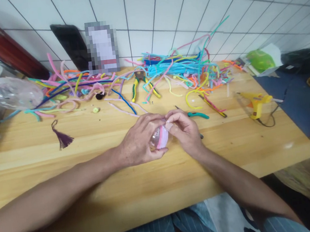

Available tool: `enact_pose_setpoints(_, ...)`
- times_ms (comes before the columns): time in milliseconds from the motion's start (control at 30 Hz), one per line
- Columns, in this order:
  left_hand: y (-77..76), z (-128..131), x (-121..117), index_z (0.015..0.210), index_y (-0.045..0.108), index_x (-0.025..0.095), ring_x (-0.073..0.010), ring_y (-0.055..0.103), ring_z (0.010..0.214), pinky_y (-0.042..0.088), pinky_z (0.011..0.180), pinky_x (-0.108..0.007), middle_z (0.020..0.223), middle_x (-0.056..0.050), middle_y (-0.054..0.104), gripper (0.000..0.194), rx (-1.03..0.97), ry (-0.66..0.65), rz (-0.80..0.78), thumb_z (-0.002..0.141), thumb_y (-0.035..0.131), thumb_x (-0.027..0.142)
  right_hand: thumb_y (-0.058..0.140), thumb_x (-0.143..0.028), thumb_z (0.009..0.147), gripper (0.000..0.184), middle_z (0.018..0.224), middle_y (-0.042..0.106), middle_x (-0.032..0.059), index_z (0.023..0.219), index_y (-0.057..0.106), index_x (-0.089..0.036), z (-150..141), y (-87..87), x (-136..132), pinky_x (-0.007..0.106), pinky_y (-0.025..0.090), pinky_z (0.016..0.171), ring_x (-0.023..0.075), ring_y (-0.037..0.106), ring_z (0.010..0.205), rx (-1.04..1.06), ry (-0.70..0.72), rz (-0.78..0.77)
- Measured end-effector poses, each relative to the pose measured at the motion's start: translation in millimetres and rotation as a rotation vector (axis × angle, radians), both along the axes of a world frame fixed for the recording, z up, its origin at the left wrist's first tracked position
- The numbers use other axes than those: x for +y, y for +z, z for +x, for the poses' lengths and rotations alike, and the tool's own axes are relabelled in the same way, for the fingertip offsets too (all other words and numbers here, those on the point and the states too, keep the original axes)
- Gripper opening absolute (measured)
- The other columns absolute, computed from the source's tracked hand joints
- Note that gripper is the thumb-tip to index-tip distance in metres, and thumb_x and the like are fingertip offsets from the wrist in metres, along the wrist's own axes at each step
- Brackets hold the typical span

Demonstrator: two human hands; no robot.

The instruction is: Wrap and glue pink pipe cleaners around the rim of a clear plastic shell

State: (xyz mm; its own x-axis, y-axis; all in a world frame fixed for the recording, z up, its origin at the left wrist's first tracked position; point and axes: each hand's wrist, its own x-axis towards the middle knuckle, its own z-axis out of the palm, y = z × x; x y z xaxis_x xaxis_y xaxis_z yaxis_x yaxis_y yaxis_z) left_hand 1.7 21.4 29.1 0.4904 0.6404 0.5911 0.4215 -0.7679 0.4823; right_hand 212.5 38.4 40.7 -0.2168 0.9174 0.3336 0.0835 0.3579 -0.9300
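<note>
Over the bench, we grip the clear plastic piece in our left hand, probably to keep it steady, while our right hand closes its fingertips at the upper end of the pink-and-lilac band.

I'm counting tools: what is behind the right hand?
Beyond the right hand, a teal handle and a dark pointed tip show, and a small dark end peeks out by its edge. The hand covers what lies between, so whether they form one tool cannot be seen.
</note>
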Motion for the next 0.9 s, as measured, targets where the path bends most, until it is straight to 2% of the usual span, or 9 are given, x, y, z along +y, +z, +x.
enact_pose_setpoints(400, 0.2, 1.3, 1.1, 0.15, 0.047, 0.025, -0.0376, 0.066, 0.135, 0.058, 0.111, -0.061, 0.144, -0.017, 0.066, 0.085, 0.006, 0.014, -0.034, 0.076, 0.089, 0.029, 0.077, -0.034, 0.092, 0.011, 0.103, 0.072, 0.0033, 0.087, 0.07, -0.028, -1.4, 0.0, 0.9, 0.043, 0.052, 0.102, 0.0245, 0.066, 0.107, -0.014, -0.016, 0.015)
enact_pose_setpoints(533, 0.0, 1.7, 1.1, 0.155, 0.041, 0.025, -0.0379, 0.066, 0.135, 0.057, 0.112, -0.062, 0.144, -0.017, 0.066, 0.092, 0.001, 0.017, -0.044, 0.076, 0.088, 0.029, 0.077, -0.033, 0.091, 0.01, 0.102, 0.071, 0.0024, 0.086, 0.07, -0.027, -0.7, 1.0, 2.2, 0.042, 0.051, 0.103, 0.0235, 0.066, 0.106, -0.005, -0.002, -0.034)
enact_pose_setpoints(767, 2.0, -0.1, 1.1, 0.157, 0.041, 0.023, -0.0378, 0.064, 0.136, 0.056, 0.112, -0.062, 0.146, -0.02, 0.064, 0.085, 0.024, -0.014, -0.009, 0.084, 0.084, 0.031, 0.075, -0.03, 0.089, 0.007, 0.103, 0.067, 0.0013, 0.088, 0.07, -0.027, -3.4, 1.5, 4.0, 0.04, 0.051, 0.103, 0.0216, 0.065, 0.106, 0.059, 0.035, -0.116)
enact_pose_setpoints(900, 0.3, -1.6, 1.2, 0.159, 0.04, 0.026, -0.0376, 0.064, 0.138, 0.056, 0.113, -0.063, 0.148, -0.018, 0.063, 0.085, 0.036, -0.01, -0.016, 0.086, 0.084, 0.032, 0.073, -0.031, 0.088, 0.007, 0.103, 0.067, 0.0008, 0.087, 0.068, -0.026, -5.0, -0.2, 5.2, 0.038, 0.052, 0.099, 0.0209, 0.065, 0.104, 0.083, 0.06, -0.18)
